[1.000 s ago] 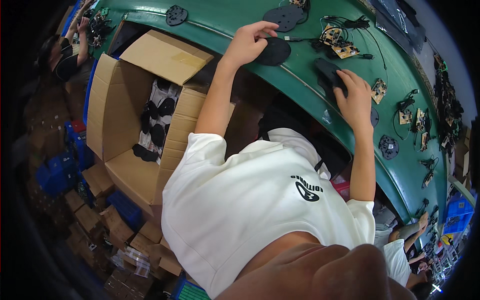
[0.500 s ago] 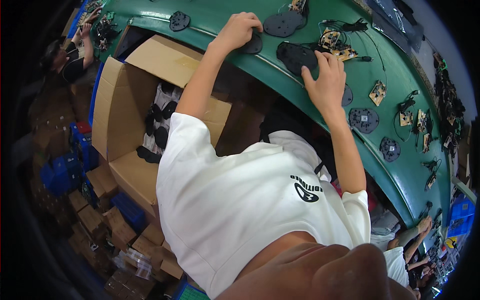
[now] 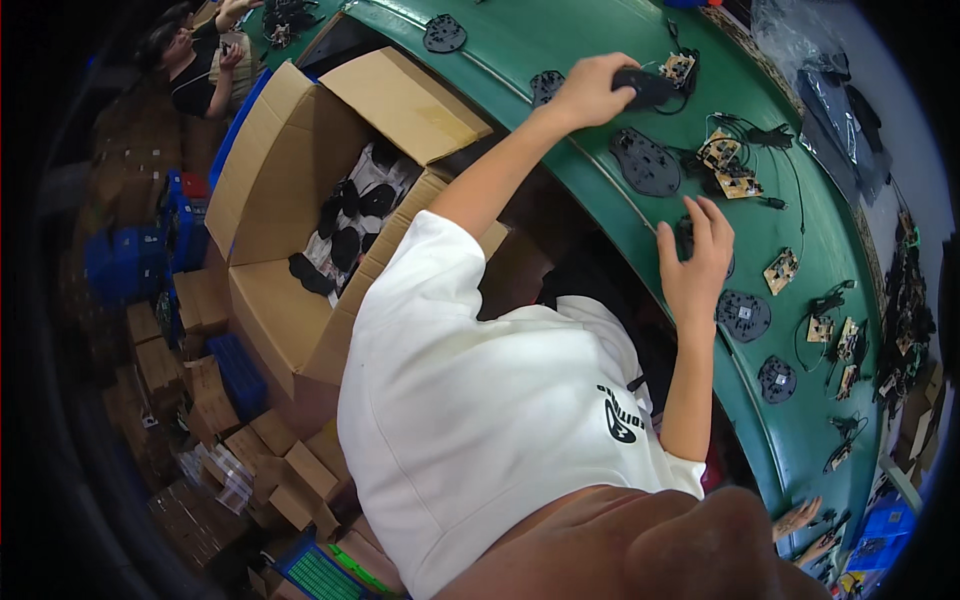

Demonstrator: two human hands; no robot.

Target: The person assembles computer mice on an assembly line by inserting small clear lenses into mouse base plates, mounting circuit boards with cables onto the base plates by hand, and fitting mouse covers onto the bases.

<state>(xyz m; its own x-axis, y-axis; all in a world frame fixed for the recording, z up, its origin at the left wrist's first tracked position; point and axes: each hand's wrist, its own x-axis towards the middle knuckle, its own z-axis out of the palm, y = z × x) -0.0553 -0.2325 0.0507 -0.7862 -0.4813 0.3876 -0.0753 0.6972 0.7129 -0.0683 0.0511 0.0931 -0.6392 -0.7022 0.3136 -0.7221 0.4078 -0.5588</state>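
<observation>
My left hand [image 3: 597,92] reaches over the green bench with its fingers round a dark, rounded plastic shell [image 3: 648,90], apparently a computer mouse part. My right hand [image 3: 697,255] is nearer me, thumb and fingers curved around a small black plastic piece [image 3: 685,236] that they mostly hide. Between the hands lies a flat black mouse base [image 3: 645,162]. Another black base [image 3: 546,86] is beside my left wrist. Beyond my right hand sit tan circuit boards [image 3: 738,183] with black cables. Two more bases, one of them a black plate [image 3: 744,315], lie to its right.
An open cardboard box [image 3: 290,180] of black parts stands left of me, below the bench [image 3: 560,40]. More boards with cables [image 3: 820,328] lie along the right. Clear plastic bags [image 3: 800,40] are at the far edge. Other people work at both ends.
My left hand has moved from the base at the bench edge to the dark shell and grips it. My right hand has drawn back from the middle base. The whole view has shifted.
</observation>
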